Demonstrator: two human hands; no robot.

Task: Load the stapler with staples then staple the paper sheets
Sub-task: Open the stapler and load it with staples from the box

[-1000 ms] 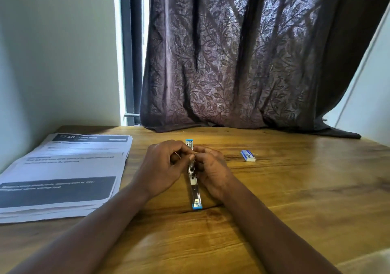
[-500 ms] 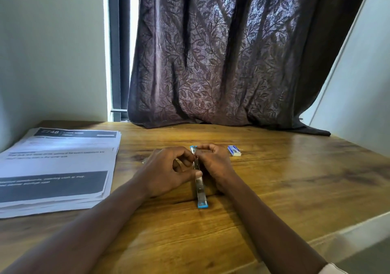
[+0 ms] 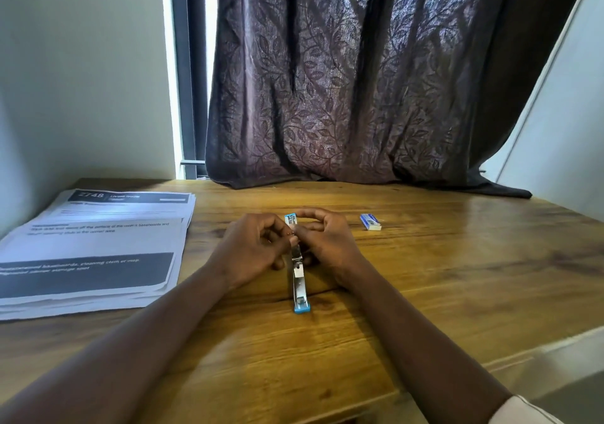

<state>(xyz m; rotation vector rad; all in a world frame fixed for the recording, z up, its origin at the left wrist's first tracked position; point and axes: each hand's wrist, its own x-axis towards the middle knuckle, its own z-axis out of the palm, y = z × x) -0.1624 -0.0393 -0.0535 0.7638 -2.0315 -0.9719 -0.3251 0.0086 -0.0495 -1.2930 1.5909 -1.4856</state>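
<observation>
- A small blue-and-white staple box point(image 3: 370, 222) lies flat on the brown wooden table point(image 3: 457, 276), to the right of the hands and apart from them; what it holds cannot be made out.
- The slim blue-and-silver metal stapler point(image 3: 299, 280) lies folded open along the table at centre, one blue end toward the person and the other away. Its silver channel faces up, and staples inside it cannot be told.
- The left hand point(image 3: 255, 247) rests on the table, its fingers curled and its thumb and forefinger pinched against the stapler's far half.
- The right hand point(image 3: 327, 244) meets it from the other side, fingers curled round the same part and forefinger arched over the far blue tip.
- A stack of printed white paper sheets point(image 3: 91, 247) sits at the left, well apart from the hands.
</observation>
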